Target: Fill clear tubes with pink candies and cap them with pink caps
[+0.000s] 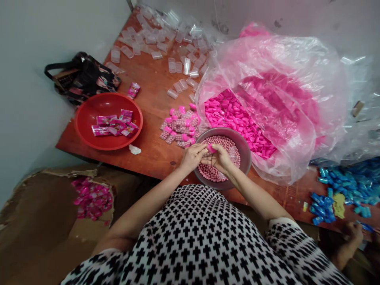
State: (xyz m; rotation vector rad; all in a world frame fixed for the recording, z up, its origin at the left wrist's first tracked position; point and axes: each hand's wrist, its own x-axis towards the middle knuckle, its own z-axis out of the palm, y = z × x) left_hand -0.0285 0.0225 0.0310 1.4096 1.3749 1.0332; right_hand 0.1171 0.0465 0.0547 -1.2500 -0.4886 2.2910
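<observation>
Pink cap [211, 149], small and glossy, sits pinched between both hands above the near grey bowl [247, 158]. The worn wooden bench [151, 95] carries a crinkled clear bag [297, 63] of pink caps at right and a round red bowl [101, 105] of foil sachets [114, 124] at left. The grey bowl holds smooth pink balls [222, 141]. The left hand [192, 156] and right hand [222, 160] curl closed on the cap.

Top [202, 237]: white, dense grid of small black crosses all over, loose fit. Short sleeves in same print: left sleeve [89, 271] and right sleeve [286, 233], hems near elbow. Forearms bare below sleeves. Left hand [192, 156] and right hand [222, 159] bare.
</observation>
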